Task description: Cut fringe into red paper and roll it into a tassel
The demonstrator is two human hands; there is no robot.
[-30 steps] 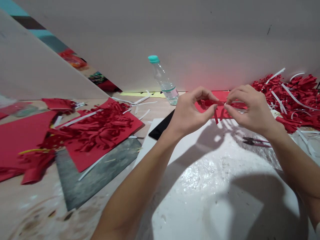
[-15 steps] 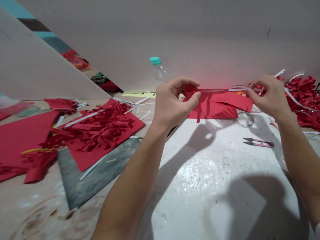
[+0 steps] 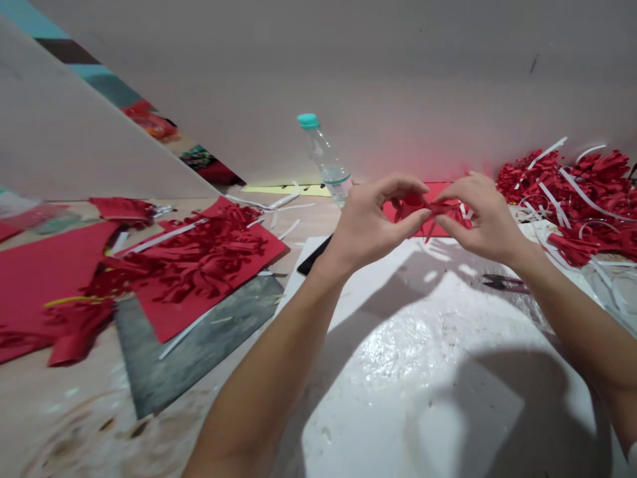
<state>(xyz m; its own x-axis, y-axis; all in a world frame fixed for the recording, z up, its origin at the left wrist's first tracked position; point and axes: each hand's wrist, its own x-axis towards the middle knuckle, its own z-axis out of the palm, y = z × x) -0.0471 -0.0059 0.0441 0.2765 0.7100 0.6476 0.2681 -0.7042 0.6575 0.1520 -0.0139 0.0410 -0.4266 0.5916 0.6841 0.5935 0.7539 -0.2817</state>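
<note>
My left hand [image 3: 375, 216] is closed round a small red foam roll [image 3: 412, 199], which the fingers partly hide. My right hand [image 3: 482, 216] meets it fingertip to fingertip, with thumb and forefinger pinching thin red strips [image 3: 438, 207] at the roll's end. Behind and below both hands lies a flat red foam sheet [image 3: 432, 229] on the white board [image 3: 398, 385]. The thread snips [image 3: 500, 284] rest beside my right forearm, which covers their handle.
Heaps of fringed red foam [image 3: 592, 179] with white strips lie at the right. A clear bottle [image 3: 326, 156] leans by the grey wall, with a dark phone-like object [image 3: 314, 257] nearer. At left are red sheets [image 3: 50, 272], fringed pieces [image 3: 199, 259] and a dark slab [image 3: 184, 345].
My right hand has moved left from the stretched strip to meet my left hand, which shifted slightly right. More of the bottle now shows; the right arm now covers part of the snips.
</note>
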